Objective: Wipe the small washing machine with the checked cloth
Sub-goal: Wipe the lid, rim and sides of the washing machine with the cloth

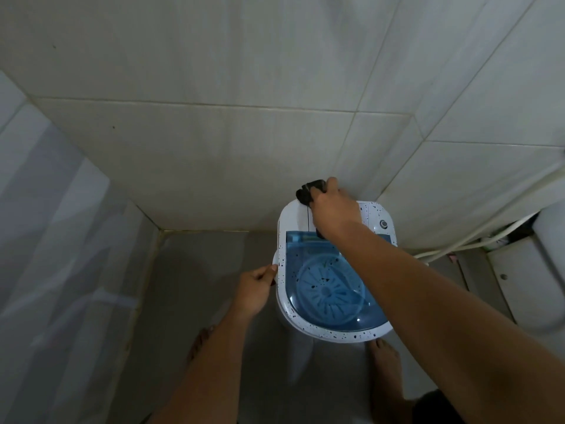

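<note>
A: Where's the small washing machine (333, 270)?

B: On the grey floor (195, 301), backed close to the tiled wall (214, 148), near the right-hand corner. Bare floor lies open to its left; to its right, white hoses (477, 240) run along the wall base and a white fixture (538, 270) stands near.

A: And the cloth?

B: The right hand (334, 209) is clenched round a dark bunched cloth (310, 191), pressing it onto the machine's back left edge, right by the wall. Its checks can't be made out in this light.

A: The other hand?

B: The left hand (255, 290) holds the machine's left rim, fingers curled on the speckled white edge.

A: The top?

B: A blue see-through lid (321, 270) is shut, with the ribbed pulsator visible beneath. A round knob (383, 224) sits on the rear panel, right of the wrist. Bare feet stand just in front of the machine.
</note>
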`<state>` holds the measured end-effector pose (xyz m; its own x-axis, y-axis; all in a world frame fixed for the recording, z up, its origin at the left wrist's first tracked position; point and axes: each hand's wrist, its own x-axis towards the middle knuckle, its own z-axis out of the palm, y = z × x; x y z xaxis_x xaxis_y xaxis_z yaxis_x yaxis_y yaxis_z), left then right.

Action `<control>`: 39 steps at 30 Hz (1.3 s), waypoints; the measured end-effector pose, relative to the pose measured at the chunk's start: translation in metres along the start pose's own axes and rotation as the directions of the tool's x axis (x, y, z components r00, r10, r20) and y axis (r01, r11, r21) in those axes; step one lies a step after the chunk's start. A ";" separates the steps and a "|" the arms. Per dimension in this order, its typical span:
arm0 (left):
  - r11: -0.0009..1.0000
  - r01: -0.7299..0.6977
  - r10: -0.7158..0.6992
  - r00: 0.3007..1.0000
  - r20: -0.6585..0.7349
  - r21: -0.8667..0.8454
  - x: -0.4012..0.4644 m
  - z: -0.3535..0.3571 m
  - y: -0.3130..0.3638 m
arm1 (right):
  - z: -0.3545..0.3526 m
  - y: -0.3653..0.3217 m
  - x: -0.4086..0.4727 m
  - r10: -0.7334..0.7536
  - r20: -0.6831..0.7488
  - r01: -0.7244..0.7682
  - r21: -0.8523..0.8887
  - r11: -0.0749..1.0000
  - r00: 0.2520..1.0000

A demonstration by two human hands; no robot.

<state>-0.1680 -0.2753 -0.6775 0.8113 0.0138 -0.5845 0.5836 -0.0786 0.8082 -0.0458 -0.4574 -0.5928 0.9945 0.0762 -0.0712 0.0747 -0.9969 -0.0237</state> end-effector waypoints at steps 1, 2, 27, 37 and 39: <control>1.000 0.002 -0.002 1.000 0.005 0.002 0.001 -0.001 0.000 | 0.004 0.002 -0.006 -0.013 -0.017 0.013 0.004 1.000 1.000; 1.000 0.006 -0.006 1.000 0.008 0.000 0.001 -0.001 0.001 | 0.008 0.004 -0.011 -0.024 -0.038 0.025 0.011 1.000 0.999; 0.999 0.031 -0.031 1.000 0.000 0.007 -0.003 -0.001 0.008 | -0.017 0.001 -0.008 0.047 0.086 -0.045 -0.021 0.999 0.995; 0.999 0.027 -0.028 0.999 0.020 0.041 -0.004 -0.002 0.007 | 0.011 0.000 -0.036 0.043 -0.011 -0.043 0.061 0.997 0.999; 0.999 0.017 -0.018 1.000 0.012 0.031 -0.005 -0.001 0.007 | 0.012 -0.004 -0.042 0.046 0.004 -0.047 0.071 0.996 0.999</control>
<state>-0.1683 -0.2754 -0.6684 0.8003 0.0029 -0.5996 0.5963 -0.1095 0.7953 -0.0890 -0.4560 -0.6016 0.9966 0.0299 -0.0767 0.0229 -0.9956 -0.0914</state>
